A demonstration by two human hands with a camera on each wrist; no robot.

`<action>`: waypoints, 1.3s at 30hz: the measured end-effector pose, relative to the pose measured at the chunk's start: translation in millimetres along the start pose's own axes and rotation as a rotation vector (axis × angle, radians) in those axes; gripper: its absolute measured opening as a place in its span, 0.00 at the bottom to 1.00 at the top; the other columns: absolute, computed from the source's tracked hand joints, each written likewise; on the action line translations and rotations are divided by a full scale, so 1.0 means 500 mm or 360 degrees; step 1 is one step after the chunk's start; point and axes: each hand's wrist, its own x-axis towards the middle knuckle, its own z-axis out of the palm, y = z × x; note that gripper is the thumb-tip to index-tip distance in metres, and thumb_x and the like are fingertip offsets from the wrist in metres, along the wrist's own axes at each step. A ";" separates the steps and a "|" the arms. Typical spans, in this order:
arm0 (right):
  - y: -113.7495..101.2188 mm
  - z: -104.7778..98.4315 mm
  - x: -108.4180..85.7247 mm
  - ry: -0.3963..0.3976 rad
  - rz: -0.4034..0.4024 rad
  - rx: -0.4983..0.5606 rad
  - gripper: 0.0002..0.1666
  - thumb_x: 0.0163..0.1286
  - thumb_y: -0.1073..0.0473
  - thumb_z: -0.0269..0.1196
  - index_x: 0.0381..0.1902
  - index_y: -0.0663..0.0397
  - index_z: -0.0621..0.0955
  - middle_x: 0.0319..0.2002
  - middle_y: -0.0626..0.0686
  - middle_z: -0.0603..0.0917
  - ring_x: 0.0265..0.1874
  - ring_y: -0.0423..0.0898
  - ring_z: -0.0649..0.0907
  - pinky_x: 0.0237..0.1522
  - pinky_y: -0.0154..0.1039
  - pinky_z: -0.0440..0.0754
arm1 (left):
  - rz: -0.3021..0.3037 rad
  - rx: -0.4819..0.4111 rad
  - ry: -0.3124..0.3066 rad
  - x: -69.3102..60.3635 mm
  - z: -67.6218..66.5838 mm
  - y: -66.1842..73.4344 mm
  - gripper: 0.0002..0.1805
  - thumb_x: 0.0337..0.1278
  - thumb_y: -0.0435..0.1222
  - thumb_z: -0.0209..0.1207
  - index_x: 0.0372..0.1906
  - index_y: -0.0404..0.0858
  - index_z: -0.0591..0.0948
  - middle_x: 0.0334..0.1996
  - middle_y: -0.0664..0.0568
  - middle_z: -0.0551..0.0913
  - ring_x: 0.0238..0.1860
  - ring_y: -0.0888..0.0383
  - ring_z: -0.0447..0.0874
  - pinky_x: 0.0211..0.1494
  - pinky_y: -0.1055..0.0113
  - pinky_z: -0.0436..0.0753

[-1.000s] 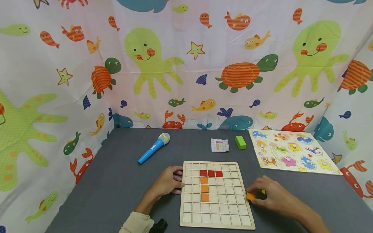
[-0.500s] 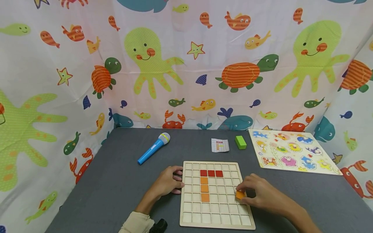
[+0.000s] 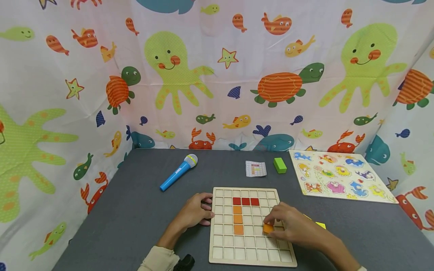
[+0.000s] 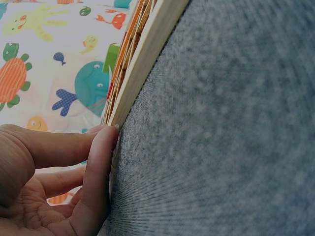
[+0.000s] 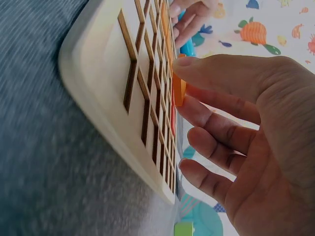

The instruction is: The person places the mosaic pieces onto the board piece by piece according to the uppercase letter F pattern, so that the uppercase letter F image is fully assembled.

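An orange square block (image 3: 268, 228) is pinched between the thumb and fingers of my right hand (image 3: 296, 227), over the right half of the wooden grid board (image 3: 249, 242). In the right wrist view the orange block (image 5: 180, 88) stands just over the board's cells. Three red squares (image 3: 245, 202) form a row on the board, with a column of orange squares (image 3: 238, 219) below the left one. My left hand (image 3: 194, 211) rests its thumb and fingertips against the board's left edge. Yellow pieces (image 3: 320, 225) lie partly hidden behind my right hand.
A blue toy microphone (image 3: 178, 173) lies at the back left. Behind the board are a small pattern card (image 3: 255, 169) and a green block (image 3: 280, 165). An animal picture puzzle board (image 3: 342, 175) lies at the back right, before the printed curtain (image 3: 237, 75).
My right hand has moved left with the orange block, from beside the board's right edge to over its cells. The yellow pieces have come into sight behind it. My left hand stays put.
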 end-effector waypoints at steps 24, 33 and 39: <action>-0.059 0.035 0.058 -0.0160 -0.0026 0.0009 0.14 0.66 0.47 0.76 0.48 0.38 0.90 0.46 0.32 0.82 0.51 0.36 0.77 0.59 0.45 0.84 | 0.0008 -0.0019 -0.0010 0.004 0.000 -0.003 0.36 0.57 0.22 0.72 0.72 0.30 0.74 0.56 0.42 0.77 0.49 0.51 0.82 0.32 0.60 0.93; -0.080 0.046 0.070 -0.0223 -0.0025 0.0082 0.16 0.64 0.46 0.77 0.49 0.36 0.90 0.46 0.31 0.82 0.49 0.35 0.76 0.57 0.41 0.83 | 0.0001 -0.0013 -0.0005 0.003 0.000 -0.004 0.37 0.57 0.23 0.72 0.72 0.31 0.74 0.56 0.42 0.77 0.49 0.51 0.83 0.32 0.60 0.93; -0.083 0.055 0.076 -0.0200 -0.0078 0.0063 0.15 0.63 0.50 0.77 0.48 0.38 0.91 0.43 0.32 0.82 0.45 0.35 0.76 0.53 0.38 0.83 | -0.0003 -0.0021 0.0002 0.003 0.000 -0.004 0.36 0.56 0.23 0.72 0.72 0.31 0.75 0.56 0.42 0.77 0.49 0.52 0.82 0.32 0.60 0.93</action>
